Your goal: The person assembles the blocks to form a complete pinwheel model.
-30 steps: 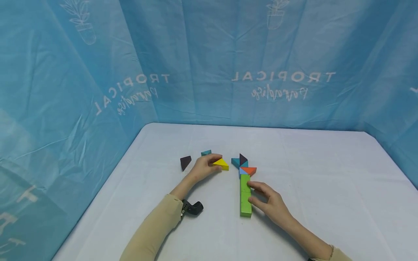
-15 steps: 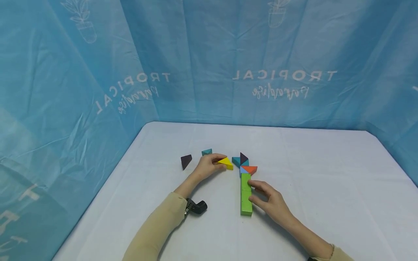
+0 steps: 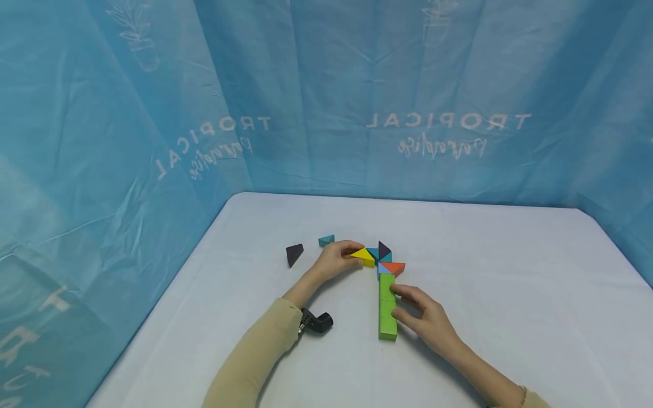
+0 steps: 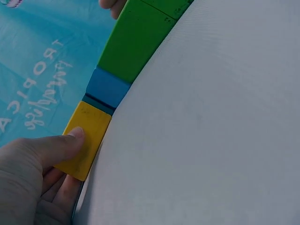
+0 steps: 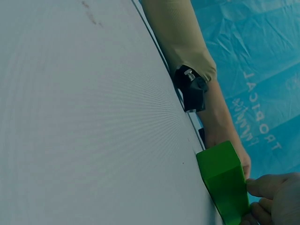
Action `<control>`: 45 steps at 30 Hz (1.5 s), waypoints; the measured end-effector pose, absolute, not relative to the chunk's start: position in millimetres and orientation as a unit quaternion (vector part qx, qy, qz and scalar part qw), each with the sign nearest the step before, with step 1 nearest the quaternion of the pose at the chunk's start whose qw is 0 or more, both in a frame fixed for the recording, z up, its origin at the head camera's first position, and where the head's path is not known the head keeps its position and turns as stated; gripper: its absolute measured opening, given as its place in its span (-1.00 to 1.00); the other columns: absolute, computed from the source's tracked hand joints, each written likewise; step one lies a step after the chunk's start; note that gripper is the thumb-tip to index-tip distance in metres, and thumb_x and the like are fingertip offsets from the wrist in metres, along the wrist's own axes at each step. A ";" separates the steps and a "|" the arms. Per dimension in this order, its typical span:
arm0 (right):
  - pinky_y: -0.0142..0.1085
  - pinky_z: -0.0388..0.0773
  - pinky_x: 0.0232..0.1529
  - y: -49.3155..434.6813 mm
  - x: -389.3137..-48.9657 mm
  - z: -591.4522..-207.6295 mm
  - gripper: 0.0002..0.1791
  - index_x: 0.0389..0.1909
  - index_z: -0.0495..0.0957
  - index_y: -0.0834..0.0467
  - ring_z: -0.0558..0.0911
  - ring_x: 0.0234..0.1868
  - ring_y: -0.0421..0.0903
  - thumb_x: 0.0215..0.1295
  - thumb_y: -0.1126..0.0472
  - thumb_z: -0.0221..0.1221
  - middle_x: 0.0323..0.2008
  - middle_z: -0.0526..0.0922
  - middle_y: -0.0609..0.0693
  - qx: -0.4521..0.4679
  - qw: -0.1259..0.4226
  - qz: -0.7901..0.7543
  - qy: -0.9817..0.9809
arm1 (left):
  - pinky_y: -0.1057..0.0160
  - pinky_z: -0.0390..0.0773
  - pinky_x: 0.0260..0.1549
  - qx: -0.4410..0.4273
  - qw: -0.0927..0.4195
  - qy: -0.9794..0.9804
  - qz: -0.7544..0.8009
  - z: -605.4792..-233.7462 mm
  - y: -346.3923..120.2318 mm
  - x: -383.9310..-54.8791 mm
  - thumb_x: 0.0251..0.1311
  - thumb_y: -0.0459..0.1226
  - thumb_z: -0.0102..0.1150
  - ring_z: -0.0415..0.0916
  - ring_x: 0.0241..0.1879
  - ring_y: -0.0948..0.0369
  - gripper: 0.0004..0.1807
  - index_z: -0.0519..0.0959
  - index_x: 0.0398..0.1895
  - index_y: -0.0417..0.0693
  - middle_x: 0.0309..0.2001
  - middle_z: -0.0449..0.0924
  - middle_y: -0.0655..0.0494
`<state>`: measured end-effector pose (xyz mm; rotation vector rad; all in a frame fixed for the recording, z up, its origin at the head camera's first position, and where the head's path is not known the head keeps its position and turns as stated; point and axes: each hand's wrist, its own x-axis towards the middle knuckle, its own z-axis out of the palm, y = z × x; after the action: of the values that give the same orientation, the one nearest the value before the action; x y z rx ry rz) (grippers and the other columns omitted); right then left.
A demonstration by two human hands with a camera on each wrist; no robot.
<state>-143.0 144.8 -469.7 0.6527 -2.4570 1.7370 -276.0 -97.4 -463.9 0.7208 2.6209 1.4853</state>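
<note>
My left hand (image 3: 333, 262) pinches a yellow triangular block (image 3: 364, 256), thumb on its near side, as the left wrist view shows. The block's right end is right at a teal triangular block (image 3: 373, 253). Beside that are a dark triangular block (image 3: 384, 250), a light blue triangular block (image 3: 382, 270) and an orange triangular block (image 3: 395, 267). Two green blocks (image 3: 388, 322) run from these toward me in a straight line. Fingertips of my right hand (image 3: 429, 324) touch the green blocks' right side, without curling round them. The right wrist view shows the near green block (image 5: 225, 173) close up.
Left of the row lie a dark four-sided block (image 3: 294, 254) and another teal block (image 3: 326, 241). A black wrist camera (image 3: 317, 323) hangs from the left sleeve. A white cloth (image 3: 484, 249) covers the table, with a blue printed curtain (image 3: 326, 85) behind and at the sides.
My left hand has slid the yellow block to the right, up against the teal block. The right hand stays at the green blocks. The whole head view has shifted slightly.
</note>
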 end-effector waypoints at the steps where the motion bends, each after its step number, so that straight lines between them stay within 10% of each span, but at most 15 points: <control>1: -0.23 0.40 0.15 145.0 -142.7 -469.6 -0.51 0.16 0.46 0.17 0.44 0.20 -0.04 0.20 0.21 0.28 0.15 0.50 -0.01 0.210 0.029 0.565 -0.797 | 0.42 0.49 -0.03 0.233 0.022 0.847 0.477 -464.0 -96.6 -275.8 0.11 -0.31 0.32 0.49 0.06 0.16 -0.61 0.58 0.04 -0.16 0.01 0.58 0.02; 25: -0.26 0.40 0.15 142.4 -141.7 -469.7 -0.51 0.15 0.46 0.20 0.44 0.19 -0.01 0.17 0.28 0.29 0.14 0.50 0.04 0.219 0.027 0.572 -0.790 | 0.37 0.51 -0.04 0.205 0.041 0.822 0.529 -448.3 -112.7 -273.8 0.13 -0.29 0.30 0.52 0.01 0.14 -0.55 0.52 0.09 -0.27 0.04 0.56 -0.05; 45: -0.26 0.39 0.16 145.0 -143.0 -471.5 -0.51 0.16 0.46 0.17 0.44 0.19 -0.04 0.19 0.26 0.28 0.15 0.49 0.01 0.216 0.030 0.569 -0.793 | 0.22 0.32 0.20 0.141 -0.091 0.857 0.487 -454.1 -153.1 -278.5 0.18 -0.31 0.25 0.35 0.19 0.05 -0.52 0.45 0.16 -0.28 0.17 0.44 -0.09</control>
<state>-143.0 145.0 -471.5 0.6669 -2.4442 1.7558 -278.5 -153.1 -454.1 0.4700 2.8595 1.6267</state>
